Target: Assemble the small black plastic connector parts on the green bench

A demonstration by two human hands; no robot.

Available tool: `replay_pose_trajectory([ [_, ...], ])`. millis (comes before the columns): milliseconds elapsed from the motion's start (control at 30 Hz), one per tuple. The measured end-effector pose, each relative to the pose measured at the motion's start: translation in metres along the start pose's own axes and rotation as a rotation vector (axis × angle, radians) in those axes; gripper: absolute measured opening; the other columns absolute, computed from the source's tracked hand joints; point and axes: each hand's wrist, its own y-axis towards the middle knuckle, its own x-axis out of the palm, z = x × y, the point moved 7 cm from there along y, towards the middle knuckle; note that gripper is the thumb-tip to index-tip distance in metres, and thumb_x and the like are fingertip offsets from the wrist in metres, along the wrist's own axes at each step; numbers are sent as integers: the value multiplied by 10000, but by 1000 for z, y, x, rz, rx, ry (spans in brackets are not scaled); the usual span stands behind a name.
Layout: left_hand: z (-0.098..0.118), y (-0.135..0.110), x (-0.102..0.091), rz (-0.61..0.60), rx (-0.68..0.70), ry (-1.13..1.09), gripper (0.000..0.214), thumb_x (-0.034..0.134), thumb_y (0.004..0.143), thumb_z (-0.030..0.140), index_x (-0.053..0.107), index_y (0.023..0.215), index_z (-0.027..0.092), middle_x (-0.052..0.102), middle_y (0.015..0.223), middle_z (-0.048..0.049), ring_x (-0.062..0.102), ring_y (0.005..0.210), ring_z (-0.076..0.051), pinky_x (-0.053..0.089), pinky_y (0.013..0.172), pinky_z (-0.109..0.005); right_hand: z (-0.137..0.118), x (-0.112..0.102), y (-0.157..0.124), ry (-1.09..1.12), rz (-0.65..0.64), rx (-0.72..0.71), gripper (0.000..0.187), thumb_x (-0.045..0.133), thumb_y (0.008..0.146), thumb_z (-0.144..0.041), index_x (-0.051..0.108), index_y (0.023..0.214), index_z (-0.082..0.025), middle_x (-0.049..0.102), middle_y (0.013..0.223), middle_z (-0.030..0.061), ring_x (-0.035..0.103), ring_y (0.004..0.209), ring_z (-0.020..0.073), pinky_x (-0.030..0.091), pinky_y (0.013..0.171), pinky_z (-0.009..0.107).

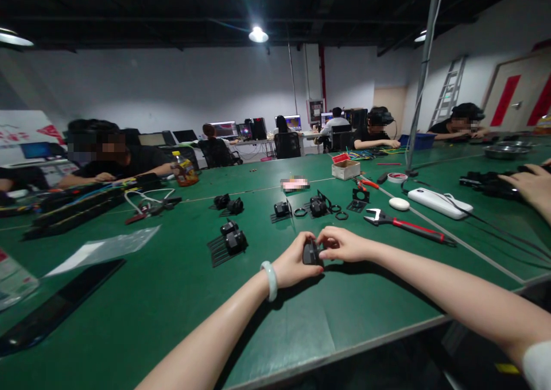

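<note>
Between my two hands is a black plastic part (310, 252), raised just over the green table (275, 327). My left hand (295, 261) grips it from the left, thumb below and fingers behind. The curled fingers of my right hand (342, 244) pinch its right side; their tips are partly hidden. Just beyond lie a black ring nut (341, 215), another ring (300, 212) and a black fitting on a slotted plate (318, 206). A similar fitting (236, 242) sits to the left. To the right rests an adjustable wrench (408, 227) with red-and-black handles.
A white power bank (439, 203) with a cable, a white oval object (399, 204) and a tape roll (396, 178) lie right. A small box (345, 170) and a metal pole (424, 80) stand farther back. Left are a plastic bag (103, 249) and a phone-like slab (64, 304). Co-workers sit around.
</note>
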Motion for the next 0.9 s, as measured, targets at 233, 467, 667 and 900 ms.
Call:
replay_pose_trajectory([
  [233,-2,0,0,6,6,16,509,585,574,254,337,1008,162,418,897,-10,425,796,-145,379,707,-264,3,2,0,132,-41,37,383,563,641,-409,466,912,-156,429,672,-27,404,579,78,338,510,190],
  [467,-4,0,2,-12,29,4,520,588,589,263,325,1026,163,428,933,-21,429,831,-157,375,722,-267,-2,4,-1,269,-46,16,458,646,555,-355,403,899,-176,370,678,-46,348,552,57,320,473,167],
  [667,-4,0,2,-8,30,26,520,592,587,266,326,1021,161,422,941,-24,420,852,-163,368,745,-272,-3,0,-1,134,-7,4,382,625,584,-365,459,870,-176,372,720,-24,363,599,76,332,494,175],
  [900,-3,0,2,-9,24,34,512,588,584,257,327,1013,157,415,915,-17,425,814,-150,377,709,-260,-1,1,0,45,-3,-19,324,553,656,-402,483,873,-171,426,750,-4,399,602,85,349,526,200],
])
